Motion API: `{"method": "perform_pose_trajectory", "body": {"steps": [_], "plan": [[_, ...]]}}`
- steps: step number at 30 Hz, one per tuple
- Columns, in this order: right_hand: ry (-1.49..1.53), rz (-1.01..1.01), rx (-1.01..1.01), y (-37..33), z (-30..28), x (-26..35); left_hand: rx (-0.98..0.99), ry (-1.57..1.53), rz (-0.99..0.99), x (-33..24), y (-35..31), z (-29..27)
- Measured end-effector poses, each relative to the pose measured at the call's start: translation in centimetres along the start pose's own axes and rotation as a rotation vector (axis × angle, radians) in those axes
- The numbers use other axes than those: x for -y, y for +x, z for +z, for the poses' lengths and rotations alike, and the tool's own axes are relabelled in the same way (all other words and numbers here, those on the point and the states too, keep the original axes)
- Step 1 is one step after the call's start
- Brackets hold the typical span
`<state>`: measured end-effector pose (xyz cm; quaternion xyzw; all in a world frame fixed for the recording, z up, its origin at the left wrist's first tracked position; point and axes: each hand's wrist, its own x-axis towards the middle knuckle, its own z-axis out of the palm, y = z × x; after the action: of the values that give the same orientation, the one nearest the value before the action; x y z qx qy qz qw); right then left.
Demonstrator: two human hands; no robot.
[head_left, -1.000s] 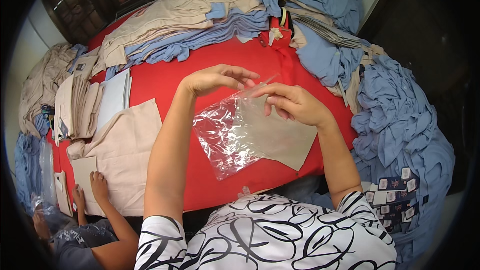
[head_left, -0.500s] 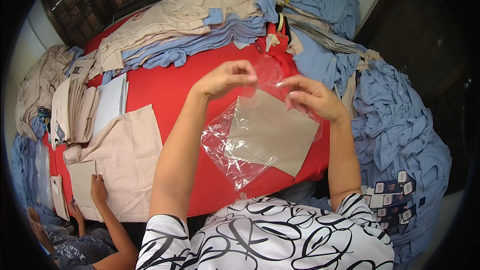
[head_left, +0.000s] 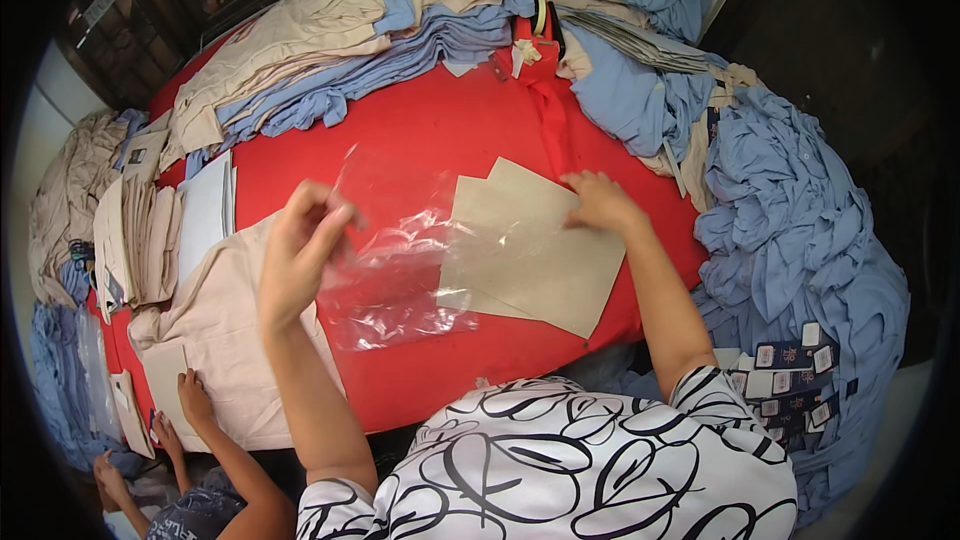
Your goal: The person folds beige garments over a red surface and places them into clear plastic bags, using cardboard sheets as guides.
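Pinched in my left hand [head_left: 310,245] is a clear plastic bag [head_left: 400,275], which spreads to the right over the red cloth. Its right part overlaps the left side of two grey-beige cardboard sheets [head_left: 550,265], stacked slightly askew. At the far right edge of those sheets rests my right hand [head_left: 605,205], fingers apart and touching the cardboard. The bag's opening is hard to make out.
To the left, another person's hand [head_left: 195,398] presses a cardboard piece [head_left: 165,380] on a beige garment [head_left: 230,360]. Folded beige garments [head_left: 150,230] stand behind it. Blue and beige clothes [head_left: 400,60] line the far side; a blue heap [head_left: 800,210] with tags [head_left: 795,380] lies right.
My left hand has moved left and nearer, drawing the plastic bag off most of the cardboard sheets. My right hand has come down onto the cardboard edge.
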<state>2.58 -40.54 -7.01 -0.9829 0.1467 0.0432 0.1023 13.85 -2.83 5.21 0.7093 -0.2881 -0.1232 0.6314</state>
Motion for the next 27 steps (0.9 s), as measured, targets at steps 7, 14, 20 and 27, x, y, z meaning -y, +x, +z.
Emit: {"method": "perform_pose_trajectory", "body": {"steps": [7,14,20,27], "plan": [[0.218,-0.027,0.048,-1.3,1.2,-1.0,-0.074,-0.106,0.134,-3.7,-6.9,-5.9],[0.728,0.098,-0.285,-8.0,-2.3,-7.8,-0.196,-0.119,0.307,-4.7,-9.0,-8.4],[0.942,0.345,-0.357,-20.4,-4.0,-12.3,-0.057,-0.153,0.354,-3.1,-6.3,-7.7],[1.509,0.812,-0.267,-43.3,2.3,-12.5,0.177,-0.346,0.271,-3.0,-1.6,-8.1]]}}
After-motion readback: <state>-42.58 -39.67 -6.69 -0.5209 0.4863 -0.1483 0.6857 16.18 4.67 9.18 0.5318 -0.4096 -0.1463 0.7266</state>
